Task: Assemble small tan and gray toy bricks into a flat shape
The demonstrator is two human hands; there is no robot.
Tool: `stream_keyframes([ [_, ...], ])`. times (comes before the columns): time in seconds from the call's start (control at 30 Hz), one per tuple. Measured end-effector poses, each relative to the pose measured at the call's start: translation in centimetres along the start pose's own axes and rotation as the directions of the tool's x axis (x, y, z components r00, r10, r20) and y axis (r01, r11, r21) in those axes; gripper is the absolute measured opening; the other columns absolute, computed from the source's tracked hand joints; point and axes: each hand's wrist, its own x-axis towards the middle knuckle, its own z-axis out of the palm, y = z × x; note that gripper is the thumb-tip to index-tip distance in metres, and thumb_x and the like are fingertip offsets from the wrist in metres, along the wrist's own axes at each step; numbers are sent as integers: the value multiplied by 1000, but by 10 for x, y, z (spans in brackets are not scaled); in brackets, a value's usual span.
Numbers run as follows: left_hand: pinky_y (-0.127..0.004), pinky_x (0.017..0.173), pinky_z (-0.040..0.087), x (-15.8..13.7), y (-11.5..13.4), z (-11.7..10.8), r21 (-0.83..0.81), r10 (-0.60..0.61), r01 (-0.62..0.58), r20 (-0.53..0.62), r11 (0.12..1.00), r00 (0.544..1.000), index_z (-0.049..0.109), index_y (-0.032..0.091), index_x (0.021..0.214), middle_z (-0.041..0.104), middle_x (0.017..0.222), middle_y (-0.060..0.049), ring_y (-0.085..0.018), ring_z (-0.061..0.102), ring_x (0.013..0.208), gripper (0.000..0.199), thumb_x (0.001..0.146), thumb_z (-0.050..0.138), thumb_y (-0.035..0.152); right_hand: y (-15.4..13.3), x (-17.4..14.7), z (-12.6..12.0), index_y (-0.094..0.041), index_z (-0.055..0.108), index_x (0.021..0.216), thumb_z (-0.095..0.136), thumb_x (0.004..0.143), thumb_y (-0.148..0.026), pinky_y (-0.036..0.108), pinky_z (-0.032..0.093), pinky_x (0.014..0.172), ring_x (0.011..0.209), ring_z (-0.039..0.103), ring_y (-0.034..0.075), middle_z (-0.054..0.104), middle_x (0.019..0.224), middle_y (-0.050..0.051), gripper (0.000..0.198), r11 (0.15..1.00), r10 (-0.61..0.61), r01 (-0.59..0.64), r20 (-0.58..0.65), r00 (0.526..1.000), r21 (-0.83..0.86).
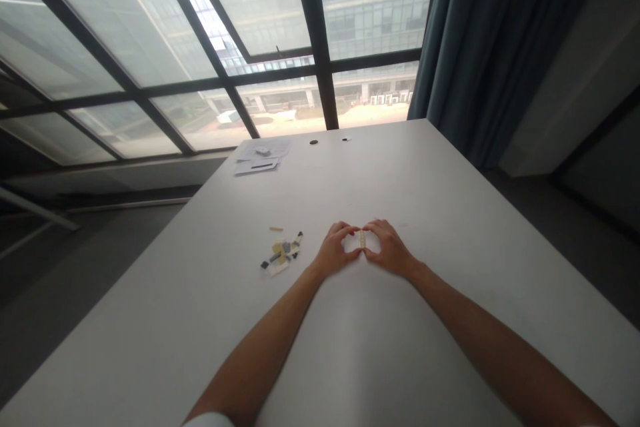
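Note:
Over the middle of the white table (350, 320), my left hand (336, 248) and my right hand (391, 248) meet around a small cream studded toy brick (362, 239). The fingertips and thumbs of both hands pinch it at its far and near ends. Its studs show between the hands. Left of my left hand lies a loose pile of toy bricks (280, 250) in cream, tan, grey and black. A thin tan piece (276, 229) rests just beyond that pile, apart from it.
Paper sheets (256, 165) lie at the table's far left corner, with a small pale item on them. Two round holes, one of them a dark cable hole (314, 142), sit near the far edge. Beyond stand framed windows (280, 100) and a blue curtain (465, 47) at right.

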Motion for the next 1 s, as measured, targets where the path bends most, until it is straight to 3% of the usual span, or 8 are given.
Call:
stream_keyframes([
  [0.5, -37, 86, 50, 1, 0, -2, 13, 13, -14, 17, 1000, 1000, 66, 24, 120, 66, 100, -5, -23, 58, 98, 44, 77, 76, 28, 0, 0, 1, -24, 59, 112, 71, 73, -16, 47, 46, 97, 109, 56, 29, 64, 113, 8, 42, 1000, -4, 4, -15, 1000, -9],
  [0.77, -28, 71, 47, -2, -6, 4, -73, -70, 71, 27, 995, 997, 65, 23, 122, 62, 77, 3, -13, 57, 71, 47, 77, 75, 30, -2, -1, 0, -24, 60, 116, 71, 74, -17, 47, 45, 95, 109, 56, 29, 64, 114, 8, 44, 999, -16, 15, -25, 1000, -36],
  [1.0, -33, 82, 49, 0, -5, 2, -1, -21, 21, 27, 1000, 999, 65, 23, 122, 62, 84, 0, -18, 58, 82, 45, 79, 76, 31, -1, -1, -1, -24, 60, 117, 73, 74, -18, 46, 44, 94, 108, 56, 30, 64, 115, 8, 44, 996, -8, 7, -7, 1000, -90],
])
